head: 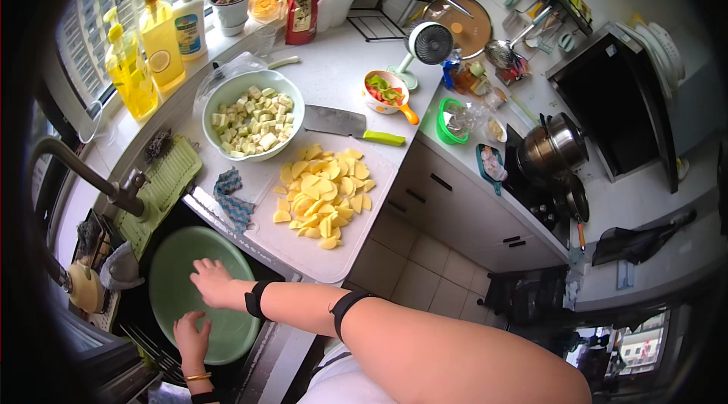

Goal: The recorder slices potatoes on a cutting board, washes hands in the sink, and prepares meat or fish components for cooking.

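My right hand (pixel 214 283) is over the large green plastic basin (pixel 170 256) in the sink, fingers apart, holding nothing. My left hand (pixel 191 334) is at the basin's near left side, its fingers loosely curled and empty. Whether either hand touches the basin or water in it, I cannot tell. Sliced potatoes (pixel 321 191) lie heaped on a pale cutting board (pixel 318 265) on the counter. Behind the board rests a cleaver (pixel 335 121) with a green handle. A light green bowl (pixel 210 134) beside it holds pale cubed vegetable pieces (pixel 264 120).
A faucet (pixel 128 197) arches over the sink's left side, beside a green drain mat (pixel 170 176). A crocheted cloth (pixel 232 199) lies by the board. Soap bottles (pixel 162 46) line the windowsill. Farther back are a small bowl (pixel 382 102), a fan (pixel 430 43) and a stove with pots (pixel 551 145).
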Demonstrator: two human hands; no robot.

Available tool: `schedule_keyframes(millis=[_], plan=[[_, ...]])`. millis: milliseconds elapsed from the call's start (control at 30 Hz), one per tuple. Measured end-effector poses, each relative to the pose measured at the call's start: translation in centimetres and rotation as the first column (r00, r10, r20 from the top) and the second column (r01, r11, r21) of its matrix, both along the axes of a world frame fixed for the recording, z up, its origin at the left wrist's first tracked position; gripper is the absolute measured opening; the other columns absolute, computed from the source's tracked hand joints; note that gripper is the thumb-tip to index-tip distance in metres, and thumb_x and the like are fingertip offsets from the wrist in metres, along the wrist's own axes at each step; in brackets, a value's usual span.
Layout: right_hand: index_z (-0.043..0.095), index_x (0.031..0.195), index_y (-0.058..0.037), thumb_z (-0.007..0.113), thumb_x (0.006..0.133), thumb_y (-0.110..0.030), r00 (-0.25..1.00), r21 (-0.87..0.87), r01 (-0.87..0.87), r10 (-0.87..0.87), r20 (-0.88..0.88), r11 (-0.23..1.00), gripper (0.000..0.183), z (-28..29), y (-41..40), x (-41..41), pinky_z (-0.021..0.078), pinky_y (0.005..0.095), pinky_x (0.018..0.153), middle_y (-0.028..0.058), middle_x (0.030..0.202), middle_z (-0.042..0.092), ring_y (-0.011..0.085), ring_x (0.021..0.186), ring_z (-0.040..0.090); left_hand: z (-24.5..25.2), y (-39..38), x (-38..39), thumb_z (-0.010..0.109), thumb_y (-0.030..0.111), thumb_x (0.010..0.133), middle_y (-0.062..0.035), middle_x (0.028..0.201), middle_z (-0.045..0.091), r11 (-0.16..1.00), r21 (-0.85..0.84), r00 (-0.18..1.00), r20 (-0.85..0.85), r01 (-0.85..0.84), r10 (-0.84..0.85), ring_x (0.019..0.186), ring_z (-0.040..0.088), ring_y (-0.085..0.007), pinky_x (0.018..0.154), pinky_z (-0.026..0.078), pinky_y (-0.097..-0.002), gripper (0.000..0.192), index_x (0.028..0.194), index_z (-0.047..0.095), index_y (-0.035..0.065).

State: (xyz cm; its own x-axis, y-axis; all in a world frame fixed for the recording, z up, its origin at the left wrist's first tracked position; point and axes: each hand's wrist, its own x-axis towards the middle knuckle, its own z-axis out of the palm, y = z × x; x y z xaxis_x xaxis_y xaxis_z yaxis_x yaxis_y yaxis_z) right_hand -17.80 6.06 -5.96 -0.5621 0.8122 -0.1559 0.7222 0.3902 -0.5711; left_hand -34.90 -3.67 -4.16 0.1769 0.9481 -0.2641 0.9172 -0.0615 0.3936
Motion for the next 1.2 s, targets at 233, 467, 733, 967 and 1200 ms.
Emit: schedule_keyframes(millis=[233,467,733,967,1200], plan=[[0.062,0.1,-0.0038,0.074,0.064,-0.016,0.924,0.395,0.171,-0.008,-0.381,0.903,0.04,5.4,0.2,0.0,0.0445,0.0384,0.087,0.0156,0.113,0.051,0.0304,0.109,0.049,3.7,0.8,1.6,0.057,0.002,0.089,-0.0081,0.078,0.06,0.837,0.217,0.852,0.288,-0.503,0.437,0.068,0.055,-0.0187,0.081,0.047,-0.0352,0.02,0.109,0.057,0.0017],[0.063,0.104,-0.0018,0.073,0.067,-0.015,0.984,0.326,-0.017,0.073,-0.16,0.945,0.041,6.8,-1.0,3.4,0.0405,0.0435,0.101,0.0166,0.12,0.052,0.0326,0.119,0.048,3.6,-2.0,2.1,0.059,0.002,0.084,-0.0086,0.114,0.058,0.909,0.062,0.887,0.253,-0.413,0.386,0.104,0.056,-0.023,0.102,0.033,-0.0478,0.054,0.136,0.045,0.009],[0.061,0.113,-0.0044,0.074,0.069,-0.014,0.941,0.028,-0.053,0.059,-0.333,0.998,0.047,7.8,-0.5,9.9,0.0477,0.0449,0.093,0.017,0.124,0.049,0.035,0.117,0.049,0.6,-3.7,4.4,0.067,0.017,0.085,-0.0202,0.126,0.055,0.94,0.035,0.938,-0.062,-0.34,0.342,0.123,0.049,-0.0381,0.102,0.039,-0.0424,0.046,0.128,0.053,0.0049],[0.059,0.119,-0.0064,0.074,0.071,-0.022,0.865,-0.088,-0.037,-0.012,-0.501,0.995,0.053,10.2,3.6,24.1,0.0453,0.0417,0.095,0.0148,0.123,0.05,0.034,0.115,0.05,3.7,-1.5,12.9,0.068,0.028,0.089,-0.0271,0.12,0.061,0.925,0.09,0.929,0.012,-0.37,0.37,0.113,0.058,-0.0371,0.097,0.045,-0.0414,0.051,0.123,0.056,-0.0084],[0.058,0.122,-0.0053,0.072,0.075,-0.025,0.82,-0.049,0.176,-0.174,-0.546,0.983,0.053,10.7,4.7,39.4,0.0462,0.0413,0.097,0.0164,0.121,0.057,0.0342,0.112,0.056,6.3,-1.8,19.6,0.066,0.012,0.084,-0.0071,0.122,0.058,0.827,0.391,0.756,-0.366,-0.405,0.543,0.112,0.055,-0.0283,0.102,0.034,-0.0552,0.051,0.132,0.049,0.0099]])
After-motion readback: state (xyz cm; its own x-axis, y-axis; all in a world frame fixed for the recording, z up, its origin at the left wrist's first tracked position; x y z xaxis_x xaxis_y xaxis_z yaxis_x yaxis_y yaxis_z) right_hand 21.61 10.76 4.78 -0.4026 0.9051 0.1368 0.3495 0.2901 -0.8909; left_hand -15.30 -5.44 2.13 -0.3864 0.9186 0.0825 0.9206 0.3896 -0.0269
